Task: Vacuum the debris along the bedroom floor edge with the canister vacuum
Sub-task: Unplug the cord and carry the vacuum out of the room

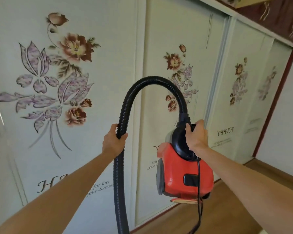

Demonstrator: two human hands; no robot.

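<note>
Two hands: both yours, both gripping, arms stretched out ahead.
Left hand [114,142]: fingers and thumb wrapped round the hose [152,80], on its descending leg, roughly level with the top of the vacuum [184,176].
Right hand [197,137]: curled over the black handle [179,141] on top of the vacuum. Thumb shows on the upper side; most fingers are tucked out of sight behind the handle.
Vacuum: red canister with a black top. It hangs in the air from your right hand, clear of the floor [227,208], in front of the middle door. A black rectangular panel sits on the side facing you.
Hose: black and ribbed. It leaves the collar just above your right hand, arches up and over to the left, and drops through your left hand. From there it runs down and off the bottom edge of the view.
Cord [199,191]: black. It comes out below your right hand, hangs down across the red body, and leaves by the bottom edge.
Doors [91,81]: pale wardrobe panels with printed flowers and script, filling the view behind everything.
Floor: wood-look boards at lower right, meeting the door bottoms.
Cabinets [277,14]: dark brown with pale handles, top right corner, above the doors.
Wall [286,115]: plain and pale, far right.
</note>
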